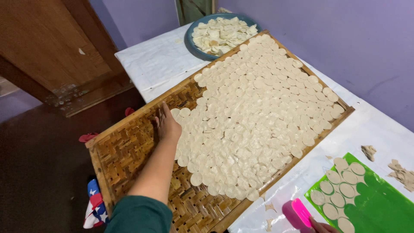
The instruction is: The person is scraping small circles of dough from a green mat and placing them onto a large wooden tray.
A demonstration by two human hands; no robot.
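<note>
Already most of the woven bamboo tray [125, 151] is covered with round dough discs [258, 112]. My left hand [166, 123] lies flat, fingers together, at the discs' near edge, holding nothing. Bare weave remains on my side and along the front corner. More cut discs wait on the green mat [379, 203]; my right hand [323, 226] grips a pink cutter [297, 213]. The tray's left end overhangs the table [155, 64].

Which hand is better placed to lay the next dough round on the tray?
Probably the left hand: it already rests on the tray beside the rounds. The right hand holds a pink tool by the green mat.
</note>
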